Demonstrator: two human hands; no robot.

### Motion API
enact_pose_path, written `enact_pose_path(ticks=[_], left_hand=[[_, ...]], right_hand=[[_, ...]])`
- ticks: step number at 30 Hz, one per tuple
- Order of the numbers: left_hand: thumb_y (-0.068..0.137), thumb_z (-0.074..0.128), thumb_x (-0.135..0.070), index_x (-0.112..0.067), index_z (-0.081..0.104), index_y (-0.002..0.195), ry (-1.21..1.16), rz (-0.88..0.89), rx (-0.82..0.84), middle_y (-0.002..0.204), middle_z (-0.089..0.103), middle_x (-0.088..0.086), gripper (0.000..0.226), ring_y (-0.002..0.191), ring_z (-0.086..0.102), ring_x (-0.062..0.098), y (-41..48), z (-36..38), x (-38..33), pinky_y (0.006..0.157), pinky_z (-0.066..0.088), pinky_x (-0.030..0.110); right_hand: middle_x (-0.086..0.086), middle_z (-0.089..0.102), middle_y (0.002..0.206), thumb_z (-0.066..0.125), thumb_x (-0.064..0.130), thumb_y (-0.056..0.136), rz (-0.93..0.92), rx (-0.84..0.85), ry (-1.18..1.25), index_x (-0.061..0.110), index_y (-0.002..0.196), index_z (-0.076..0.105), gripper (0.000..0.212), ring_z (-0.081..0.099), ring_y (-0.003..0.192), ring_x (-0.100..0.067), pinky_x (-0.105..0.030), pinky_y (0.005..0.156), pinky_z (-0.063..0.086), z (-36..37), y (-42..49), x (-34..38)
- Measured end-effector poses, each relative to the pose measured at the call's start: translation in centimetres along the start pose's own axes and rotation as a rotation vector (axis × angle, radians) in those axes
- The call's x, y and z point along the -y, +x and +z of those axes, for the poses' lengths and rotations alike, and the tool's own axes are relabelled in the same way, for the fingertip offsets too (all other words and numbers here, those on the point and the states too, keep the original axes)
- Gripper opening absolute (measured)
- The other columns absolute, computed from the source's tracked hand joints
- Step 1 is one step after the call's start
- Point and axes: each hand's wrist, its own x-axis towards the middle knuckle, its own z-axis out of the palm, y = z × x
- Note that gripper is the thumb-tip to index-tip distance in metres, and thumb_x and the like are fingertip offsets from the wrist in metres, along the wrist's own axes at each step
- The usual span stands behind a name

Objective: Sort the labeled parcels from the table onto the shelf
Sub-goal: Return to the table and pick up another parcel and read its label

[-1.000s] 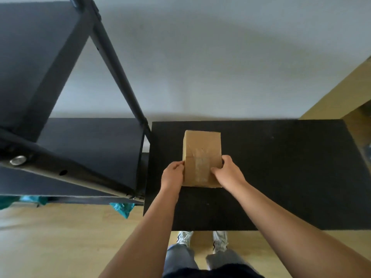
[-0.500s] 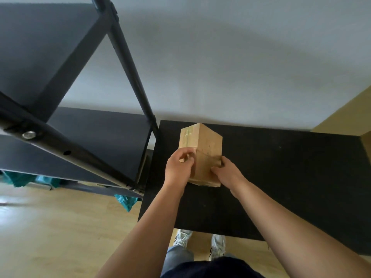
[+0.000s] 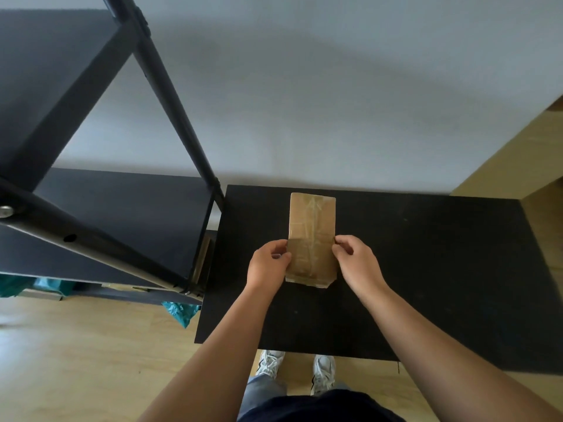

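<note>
A brown cardboard parcel [image 3: 312, 236], sealed with clear tape, stands on end on the black table [image 3: 426, 269]. My left hand [image 3: 268, 264] grips its left edge and my right hand [image 3: 356, 261] grips its right edge, both near the lower half. No label shows on the faces turned to me. The black shelf [image 3: 122, 214] stands directly left of the table, its boards bare in view.
A slanted black shelf post [image 3: 170, 95] runs from the top toward the table's far left corner. Teal bags [image 3: 179, 312] lie on the wooden floor under the shelf. A grey wall rises behind the table. My shoes [image 3: 295, 367] are at the table's near edge.
The parcel was lifted and turned over in both hands; it now stands on end with a taped face toward me. My view has shifted slightly.
</note>
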Motion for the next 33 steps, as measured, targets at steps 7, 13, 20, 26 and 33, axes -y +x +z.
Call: enact_pose_path(ticks=[7,13,20,26,33], left_hand=[[0.102,0.054,-0.016,-0.019,0.067,0.131,0.031,0.061,-0.126,0.124,0.069,-0.002,0.032,0.102,0.061,0.009,-0.5,-0.1,-1.3,0.078,0.049,0.022],[0.102,0.052,-0.015,-0.022,0.071,0.126,0.169,0.187,-0.043,0.129,0.064,-0.003,0.032,0.109,0.059,0.011,-1.2,0.4,-2.1,0.068,0.044,0.012],[0.095,0.064,-0.018,-0.023,0.055,0.143,0.285,0.109,-0.091,0.140,0.053,0.003,0.049,0.124,0.053,0.020,-0.6,1.2,-0.3,0.089,0.058,0.034],[0.096,0.065,-0.023,-0.020,0.045,0.150,0.287,-0.002,0.046,0.146,0.055,0.002,0.058,0.130,0.056,0.019,-0.5,2.0,0.2,0.089,0.048,0.028],[0.096,0.059,-0.016,-0.015,0.039,0.155,0.213,-0.089,0.156,0.154,0.048,0.007,0.062,0.134,0.052,0.025,0.6,2.8,-1.1,0.088,0.045,0.027]], right_hand=[[-0.004,0.062,0.139,0.053,0.017,0.103,-0.013,0.061,0.072,0.018,0.146,0.051,0.043,0.060,0.127,-0.021,-0.036,0.102,0.051,0.4,-0.5,-0.8],[-0.008,0.061,0.139,0.048,0.010,0.103,0.131,0.058,0.082,0.016,0.151,0.045,0.048,0.062,0.122,-0.023,-0.035,0.095,0.052,1.1,0.6,-1.4],[-0.006,0.060,0.141,0.054,0.019,0.102,0.132,-0.009,0.076,0.019,0.153,0.043,0.051,0.061,0.125,-0.024,-0.031,0.089,0.048,-0.5,0.7,-2.4],[-0.006,0.055,0.146,0.047,0.032,0.106,0.165,-0.097,0.095,0.016,0.150,0.045,0.047,0.053,0.133,-0.025,-0.032,0.089,0.044,-1.0,0.5,-2.9],[-0.008,0.051,0.150,0.054,0.041,0.101,0.256,0.108,0.087,0.016,0.157,0.034,0.065,0.052,0.134,-0.028,-0.040,0.100,0.046,-1.6,0.9,-3.6]])
